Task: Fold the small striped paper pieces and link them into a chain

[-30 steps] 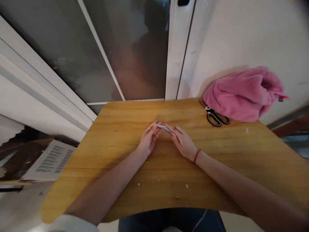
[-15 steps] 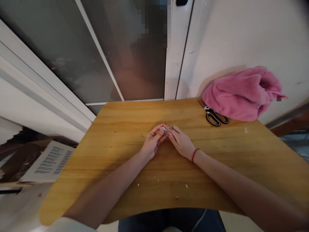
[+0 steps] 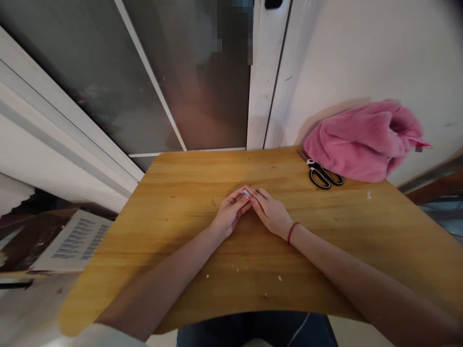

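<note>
Over the middle of the wooden table (image 3: 195,183), my left hand (image 3: 230,213) and my right hand (image 3: 271,210) meet at the fingertips. Between them they pinch a small pale bluish-white piece (image 3: 246,193). Its kind cannot be made out, since the fingers cover most of it. Thumbs lie on the near side of the piece, and the other fingers curl round its far side. A thin red cord bracelet (image 3: 292,233) circles my right wrist.
Black-handled scissors (image 3: 320,176) lie at the back right, blades partly under a pink plush cloth (image 3: 358,140). Small white crumbs (image 3: 279,278) dot the near tabletop. A frosted sliding door (image 3: 202,111) stands behind the table; a printed cardboard box (image 3: 75,241) is at left.
My thumbs have shifted slightly over the small piece, so less of it shows now. Both hands stay in nearly the same spot.
</note>
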